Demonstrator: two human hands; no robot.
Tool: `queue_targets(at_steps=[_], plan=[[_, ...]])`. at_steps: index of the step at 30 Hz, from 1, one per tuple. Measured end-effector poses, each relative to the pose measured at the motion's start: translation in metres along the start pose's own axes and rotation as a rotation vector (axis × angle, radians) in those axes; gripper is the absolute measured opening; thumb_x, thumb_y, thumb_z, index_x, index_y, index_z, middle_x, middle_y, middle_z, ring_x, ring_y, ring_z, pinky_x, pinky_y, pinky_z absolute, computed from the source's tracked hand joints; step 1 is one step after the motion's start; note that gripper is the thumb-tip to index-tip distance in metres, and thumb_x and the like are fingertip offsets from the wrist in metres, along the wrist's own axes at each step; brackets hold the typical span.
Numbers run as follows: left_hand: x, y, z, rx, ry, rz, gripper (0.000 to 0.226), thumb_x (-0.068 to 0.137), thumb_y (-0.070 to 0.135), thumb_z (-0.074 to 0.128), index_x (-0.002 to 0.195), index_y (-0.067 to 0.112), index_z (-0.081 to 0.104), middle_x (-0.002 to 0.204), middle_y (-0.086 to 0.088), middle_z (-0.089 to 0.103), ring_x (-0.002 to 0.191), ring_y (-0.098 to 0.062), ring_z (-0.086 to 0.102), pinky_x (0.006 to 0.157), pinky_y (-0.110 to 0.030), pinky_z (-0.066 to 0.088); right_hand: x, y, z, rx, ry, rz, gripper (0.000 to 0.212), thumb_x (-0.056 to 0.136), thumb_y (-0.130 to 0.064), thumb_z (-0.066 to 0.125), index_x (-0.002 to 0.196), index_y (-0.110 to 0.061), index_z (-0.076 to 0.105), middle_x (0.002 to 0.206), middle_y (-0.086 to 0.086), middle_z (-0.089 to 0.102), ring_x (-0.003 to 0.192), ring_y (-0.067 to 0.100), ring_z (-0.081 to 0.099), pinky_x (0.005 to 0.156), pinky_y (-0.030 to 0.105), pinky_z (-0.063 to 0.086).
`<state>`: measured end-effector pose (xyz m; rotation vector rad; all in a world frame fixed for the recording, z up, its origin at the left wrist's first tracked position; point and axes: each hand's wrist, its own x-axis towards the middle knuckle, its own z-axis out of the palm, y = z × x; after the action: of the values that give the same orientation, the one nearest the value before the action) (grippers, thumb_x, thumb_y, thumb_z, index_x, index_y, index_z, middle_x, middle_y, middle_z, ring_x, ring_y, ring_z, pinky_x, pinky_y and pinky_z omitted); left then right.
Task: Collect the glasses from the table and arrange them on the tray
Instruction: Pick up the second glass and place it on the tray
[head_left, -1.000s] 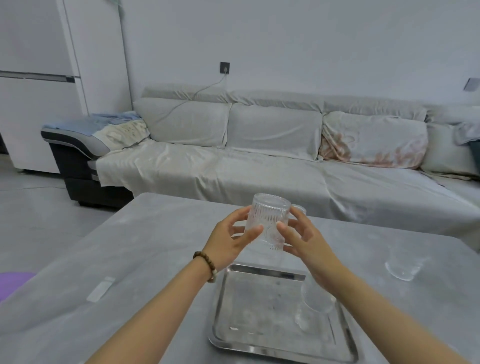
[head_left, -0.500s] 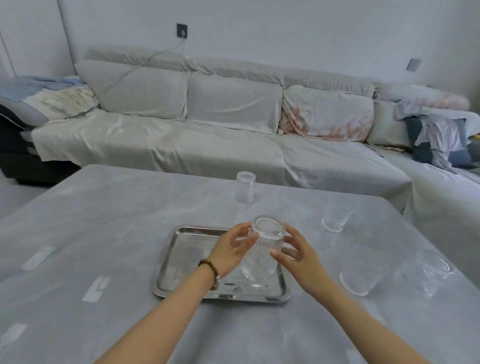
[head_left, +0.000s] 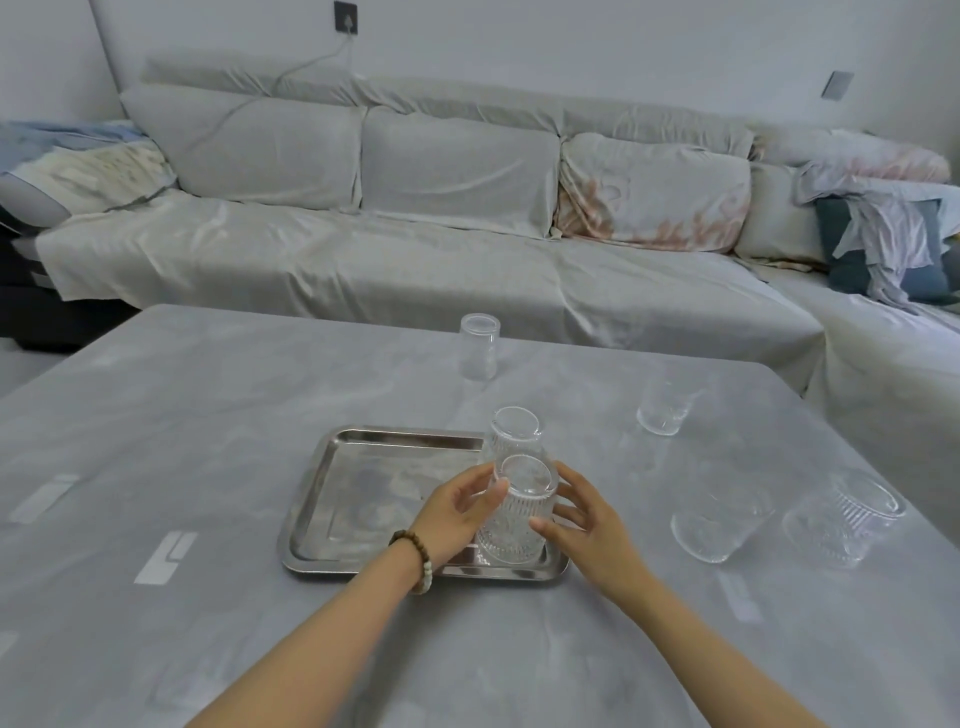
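Note:
A steel tray (head_left: 332, 499) lies in the middle of the grey table (head_left: 208, 405). Two ribbed glasses stand upside down along its right side. The near ribbed glass (head_left: 514, 525) sits by the front right corner, with my left hand (head_left: 457, 514) and my right hand (head_left: 587, 525) cupped around it, fingertips touching its sides. The far ribbed glass (head_left: 511, 431) stands just behind it. On the bare table stand a smooth glass (head_left: 478, 353) far off, a second glass (head_left: 665, 410) to the right, a third glass (head_left: 719, 525) and a ribbed one (head_left: 847, 519) near the right edge.
A long covered sofa (head_left: 467, 249) runs behind the table, with clothes (head_left: 893, 239) piled at its right end. White tape marks (head_left: 166, 556) are stuck on the table's left part. The table's right edge lies close to the ribbed glass there.
Both hands have brought the ribbed glass down from mid-air onto the tray's front right corner, in front of the other ribbed glass. The view has tilted down and shifted right.

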<state>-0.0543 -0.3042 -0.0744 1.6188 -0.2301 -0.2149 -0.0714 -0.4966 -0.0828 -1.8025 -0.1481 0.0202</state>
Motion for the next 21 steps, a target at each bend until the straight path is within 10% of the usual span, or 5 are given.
queue_targets(at_steps=[5, 21], plan=[[0.002, -0.004, 0.002, 0.034, 0.011, -0.039, 0.079, 0.069, 0.060, 0.059, 0.135, 0.018, 0.050, 0.139, -0.001, 0.054, 0.128, -0.013, 0.050, 0.109, -0.038, 0.040, 0.000, 0.001, -0.002, 0.010, -0.002, 0.003, 0.068, 0.075, -0.016, 0.078, 0.130, -0.042, 0.048, 0.125, -0.010, 0.063, 0.109, 0.006, 0.064, 0.084, 0.018, 0.053], [0.000, -0.003, -0.010, 0.012, 0.044, -0.094, 0.059, 0.062, 0.061, 0.065, 0.113, 0.032, 0.063, 0.119, 0.010, 0.065, 0.112, -0.005, 0.059, 0.097, -0.029, 0.048, -0.005, -0.007, -0.004, -0.035, -0.042, 0.021, 0.076, 0.072, -0.028, 0.080, 0.133, -0.045, 0.038, 0.125, -0.007, 0.059, 0.112, 0.005, 0.062, 0.086, 0.016, 0.052]])
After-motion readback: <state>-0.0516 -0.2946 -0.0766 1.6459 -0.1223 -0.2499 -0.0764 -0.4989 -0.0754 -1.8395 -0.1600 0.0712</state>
